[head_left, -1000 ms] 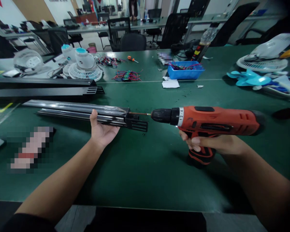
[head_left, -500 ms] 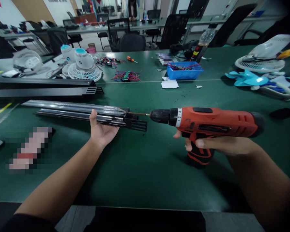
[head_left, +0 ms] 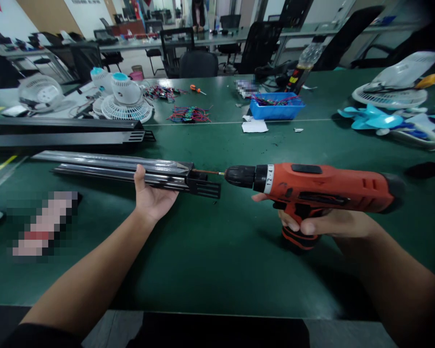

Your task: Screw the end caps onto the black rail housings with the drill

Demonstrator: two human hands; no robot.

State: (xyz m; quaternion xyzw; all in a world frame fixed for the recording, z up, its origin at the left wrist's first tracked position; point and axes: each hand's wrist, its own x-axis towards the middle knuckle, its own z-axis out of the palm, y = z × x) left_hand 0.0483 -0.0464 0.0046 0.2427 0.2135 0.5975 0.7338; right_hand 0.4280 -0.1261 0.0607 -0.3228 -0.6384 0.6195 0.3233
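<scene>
My left hand (head_left: 152, 195) grips the near side of a long black and silver metal bar (head_left: 105, 166) that lies on the green table (head_left: 210, 251), thumb up against its edge. My right hand (head_left: 322, 223) is wrapped round the handle of an orange cordless drill (head_left: 319, 186) held level. The drill's thin bit (head_left: 208, 172) points left into the slotted black end piece (head_left: 203, 185) of the bar.
Two longer black bars (head_left: 65, 131) lie behind. White fan parts (head_left: 125, 99) and wire bundles (head_left: 189, 114) sit at the back left, a blue bin (head_left: 277, 107) mid-back, light blue fan blades (head_left: 375, 118) at right. Chairs and desks stand beyond the table.
The drill has sunk slightly and my right fingers have shifted on its handle, the forefinger reaching forward. My left hand and the bar stay still.
</scene>
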